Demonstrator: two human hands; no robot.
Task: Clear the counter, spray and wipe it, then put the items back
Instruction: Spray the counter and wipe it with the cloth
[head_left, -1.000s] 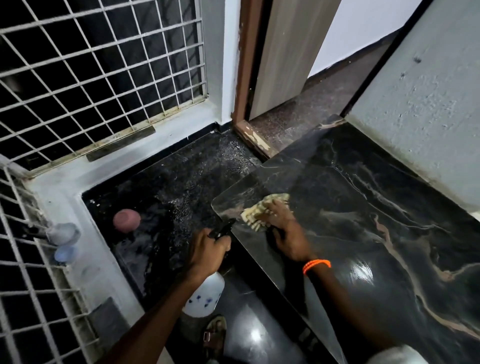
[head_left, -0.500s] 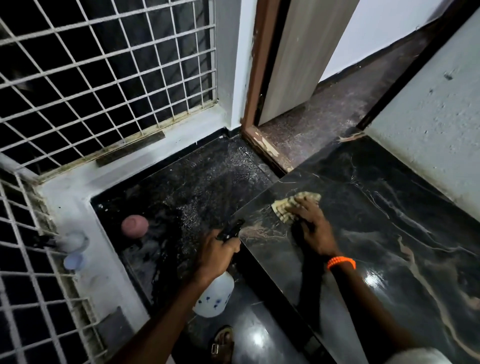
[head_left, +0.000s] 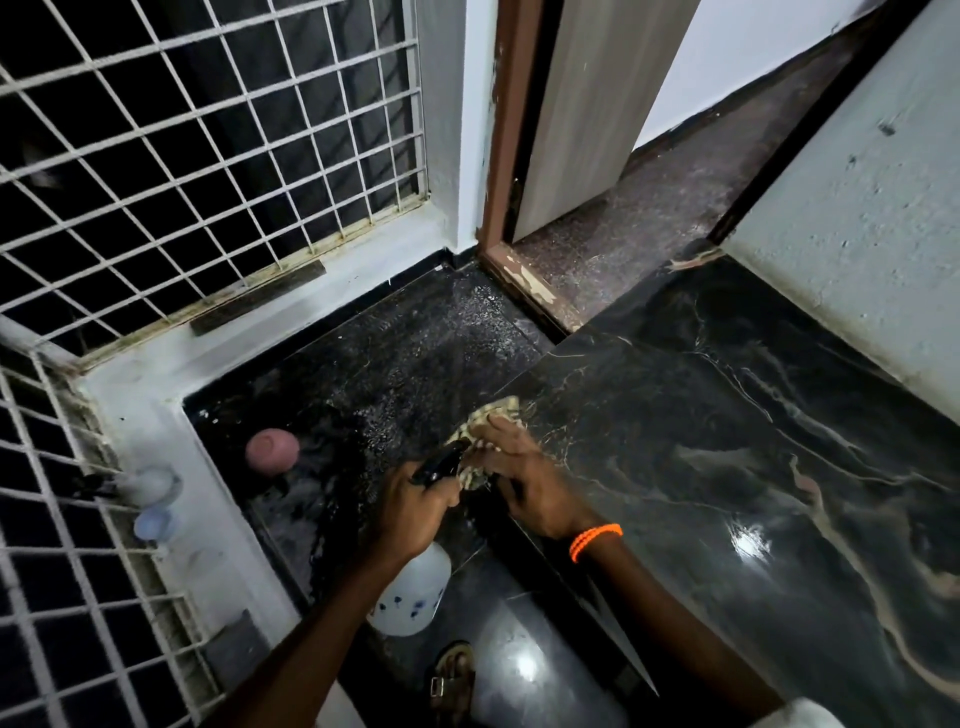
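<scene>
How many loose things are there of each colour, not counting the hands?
White: 1, spray bottle
Yellow: 1, cloth
Pink: 1, bowl
Orange: 1, wristband
Pale blue or grey: 2, containers on the ledge
Brown: 1, sandal
Total: 7

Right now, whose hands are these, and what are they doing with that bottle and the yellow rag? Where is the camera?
The camera sits on a person's head and looks down, so you see their own two arms reaching out. There is no machine here, only hands. The left hand grips a white spray bottle by its black trigger top. The right hand, with an orange wristband, grips a yellowish cloth at the edge of the shiny black stone counter. It looks like wiping. Lower down, on the dark floor, sits a pink bowl. A sandal shows at the bottom, and a white window grille stands behind.
</scene>
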